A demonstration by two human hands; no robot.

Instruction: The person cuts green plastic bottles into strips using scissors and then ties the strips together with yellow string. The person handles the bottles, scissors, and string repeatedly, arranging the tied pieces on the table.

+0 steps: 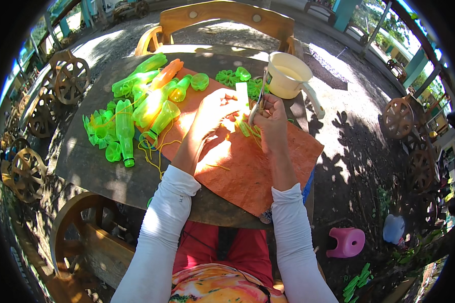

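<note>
Over an orange sheet (246, 170) on the table, my left hand (216, 111) grips a piece of green plastic (242, 94), part of which stands up brightly lit. My right hand (270, 115) holds a pair of scissors (264, 85), blades pointing away from me, close beside the piece. Green strips hang below my fingers. To the left lie several green plastic bottles (125, 127), an orange bottle (167, 74), cut bottle parts (100, 127) and yellow string (149, 157). Green flower-shaped cut pieces (227, 77) lie beyond my hands.
A whitish plastic dipper (288, 77) stands at the table's far right, its handle over the edge. A wooden bench (223, 17) is beyond the table, and another wooden seat (102, 246) is at the near left. A pink stool (347, 242) stands on the ground at right.
</note>
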